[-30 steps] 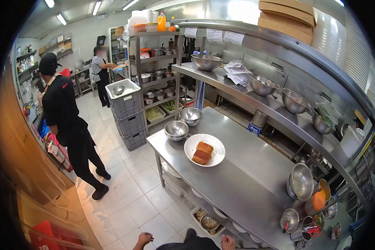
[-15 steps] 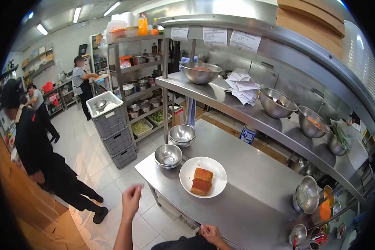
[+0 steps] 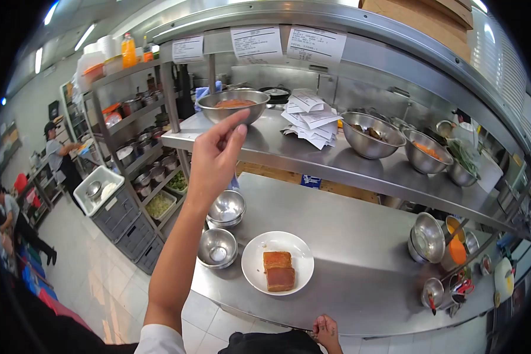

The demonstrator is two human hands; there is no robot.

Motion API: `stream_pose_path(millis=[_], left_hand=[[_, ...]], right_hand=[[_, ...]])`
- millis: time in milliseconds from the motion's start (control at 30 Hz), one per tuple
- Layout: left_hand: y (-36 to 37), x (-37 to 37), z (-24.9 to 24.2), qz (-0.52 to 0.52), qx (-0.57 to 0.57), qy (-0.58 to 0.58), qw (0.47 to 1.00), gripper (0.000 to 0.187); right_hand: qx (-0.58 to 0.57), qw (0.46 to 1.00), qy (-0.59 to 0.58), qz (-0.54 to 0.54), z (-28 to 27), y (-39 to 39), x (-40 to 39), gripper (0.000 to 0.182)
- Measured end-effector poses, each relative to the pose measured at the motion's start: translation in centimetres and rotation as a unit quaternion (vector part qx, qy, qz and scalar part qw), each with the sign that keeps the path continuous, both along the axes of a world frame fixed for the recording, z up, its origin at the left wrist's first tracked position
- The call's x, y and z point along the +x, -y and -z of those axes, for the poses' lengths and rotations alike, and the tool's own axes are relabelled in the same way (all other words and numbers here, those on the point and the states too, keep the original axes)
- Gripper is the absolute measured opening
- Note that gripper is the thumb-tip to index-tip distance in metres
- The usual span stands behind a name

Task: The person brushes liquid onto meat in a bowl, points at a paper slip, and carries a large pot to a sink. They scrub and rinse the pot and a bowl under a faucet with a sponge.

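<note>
My left hand (image 3: 218,154) is raised in front of the upper shelf, its index finger stretched out and apart from the thumb, with nothing held. Its fingertips overlap the view of a steel bowl (image 3: 242,97) with reddish food; whether they touch cannot be told. My right hand (image 3: 326,331) is low at the counter's front edge, its fingers curled together; what they hold, if anything, is hidden. Between the hands, a white plate (image 3: 304,265) with two browned blocks of food (image 3: 280,279) rests on the steel counter (image 3: 360,248). Stacked steel bowls (image 3: 217,248) stand left of the plate.
Paper slips (image 3: 312,120) and more food bowls (image 3: 373,135) line the upper shelf (image 3: 277,144). Printed tickets (image 3: 256,44) hang above it. Grey crates (image 3: 121,212) stand at the left by a pot rack. Bowls and utensils fill the counter's right end. Other people are at the far left and behind the shelf.
My left hand has risen from beside the counter to the upper shelf's height. My view has turned rightward, and the nearby person in black has mostly left it.
</note>
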State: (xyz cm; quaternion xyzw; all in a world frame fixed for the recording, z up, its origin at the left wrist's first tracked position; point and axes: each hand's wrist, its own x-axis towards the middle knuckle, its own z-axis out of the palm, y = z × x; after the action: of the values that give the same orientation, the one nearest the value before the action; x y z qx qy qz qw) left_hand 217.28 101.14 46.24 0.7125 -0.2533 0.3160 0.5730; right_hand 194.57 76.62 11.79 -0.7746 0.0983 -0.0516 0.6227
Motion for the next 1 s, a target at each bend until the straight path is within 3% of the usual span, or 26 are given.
stream_pose_path(millis=[167,467,1000], left_hand=[[2.6,1.2,-2.4,0.086,0.013,0.034,0.996,0.036],[4.1,1.5,-4.5,0.127,0.106,0.045,0.985,0.051],[4.6,1.4,-4.7,0.15,0.119,0.042,0.981,0.055]], right_hand=[[0.013,0.999,0.003,0.043,0.0,-3.3,1.0,0.041],[0.049,0.995,0.007,0.088,-0.4,-5.7,1.4,0.039],[0.052,0.993,0.028,0.104,-0.3,-6.0,2.0,0.037]])
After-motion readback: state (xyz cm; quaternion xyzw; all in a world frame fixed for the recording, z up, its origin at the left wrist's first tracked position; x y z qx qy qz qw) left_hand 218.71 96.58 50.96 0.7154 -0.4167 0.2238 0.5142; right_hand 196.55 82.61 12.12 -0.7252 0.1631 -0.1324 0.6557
